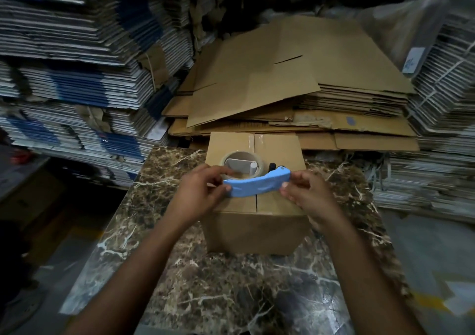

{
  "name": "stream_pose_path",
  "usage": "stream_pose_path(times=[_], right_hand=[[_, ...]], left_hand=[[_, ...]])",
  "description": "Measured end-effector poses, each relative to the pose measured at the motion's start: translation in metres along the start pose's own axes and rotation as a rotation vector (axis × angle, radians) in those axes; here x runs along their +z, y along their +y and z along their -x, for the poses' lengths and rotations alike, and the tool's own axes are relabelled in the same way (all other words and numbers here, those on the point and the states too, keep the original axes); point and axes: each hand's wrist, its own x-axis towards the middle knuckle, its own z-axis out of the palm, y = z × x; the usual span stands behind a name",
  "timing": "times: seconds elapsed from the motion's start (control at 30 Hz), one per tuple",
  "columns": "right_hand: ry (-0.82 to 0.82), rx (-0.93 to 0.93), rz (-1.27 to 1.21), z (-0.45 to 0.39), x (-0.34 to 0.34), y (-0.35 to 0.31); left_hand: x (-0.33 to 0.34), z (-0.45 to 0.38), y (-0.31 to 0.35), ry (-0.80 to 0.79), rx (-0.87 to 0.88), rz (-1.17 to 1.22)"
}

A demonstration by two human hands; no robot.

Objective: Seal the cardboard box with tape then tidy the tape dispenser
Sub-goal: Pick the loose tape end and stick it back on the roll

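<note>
On a marble table (231, 283) stands a closed cardboard box (257, 229), and over its top both hands hold a tape dispenser (254, 181) sideways. The left hand (203, 193) pinches one end of the blue handle, and the right hand (305, 193) pinches the other. Beyond lie flattened cardboard sheets (295, 77).
</note>
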Motion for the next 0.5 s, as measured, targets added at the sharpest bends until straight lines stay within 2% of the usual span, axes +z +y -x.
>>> stream_pose_path(times=[0.1, 0.23, 0.4, 0.5], right_hand=[[0.009, -0.078, 0.122, 0.002, -0.002, 0.005], [-0.004, -0.203, 0.156, 0.006, 0.002, 0.005], [0.274, -0.474, 0.338, 0.016, 0.015, 0.010], [0.373, -0.672, 0.470, 0.021, 0.025, 0.014]], left_hand=[[-0.011, -0.014, -0.011, -0.109, 0.082, 0.002], [-0.016, -0.026, -0.017, -0.152, 0.144, -0.023], [-0.011, -0.031, -0.025, -0.116, 0.174, -0.018], [-0.008, -0.034, -0.032, -0.035, 0.202, -0.065]])
